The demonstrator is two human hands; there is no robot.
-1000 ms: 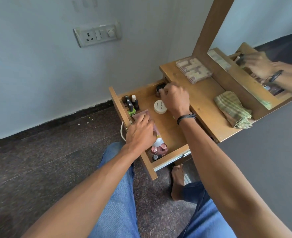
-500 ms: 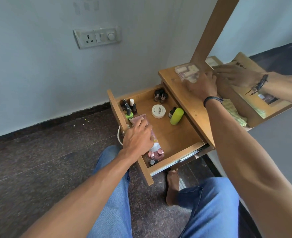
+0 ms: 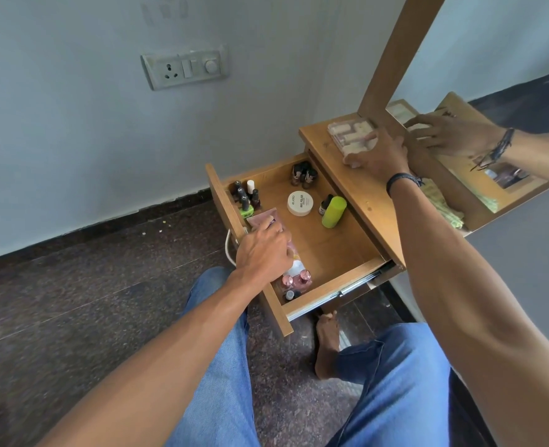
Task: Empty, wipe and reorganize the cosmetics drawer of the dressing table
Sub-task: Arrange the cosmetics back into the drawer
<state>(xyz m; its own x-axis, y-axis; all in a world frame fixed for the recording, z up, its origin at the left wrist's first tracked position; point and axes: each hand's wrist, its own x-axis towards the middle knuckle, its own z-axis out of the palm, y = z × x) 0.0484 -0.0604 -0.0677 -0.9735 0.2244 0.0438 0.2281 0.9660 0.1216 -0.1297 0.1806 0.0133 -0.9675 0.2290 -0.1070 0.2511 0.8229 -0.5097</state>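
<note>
The wooden drawer [image 3: 334,253] is pulled out of the dressing table [image 3: 353,191]. Inside stand nail polish bottles [image 3: 245,196] at the back left, dark bottles [image 3: 303,175] at the back, a white round jar [image 3: 300,203], a lime-green bottle [image 3: 333,211] lying down, and pink-capped bottles [image 3: 295,280] at the front. My left hand [image 3: 263,253] lies over the drawer's left wall, fingers curled on a flat pink packet [image 3: 261,218]. My right hand [image 3: 379,153] grips a clear compartment case [image 3: 350,132] on the table top.
A green checked cloth [image 3: 444,204] lies on the table top behind my right forearm. The mirror [image 3: 492,91] stands along the table's far side. A wall socket [image 3: 184,67] sits above. My knees and bare foot [image 3: 328,343] are under the drawer's front.
My right hand left the dark bottles at the drawer's back and moved up to the table top, closing round the clear case. The green bottle has come into sight. My left hand stayed.
</note>
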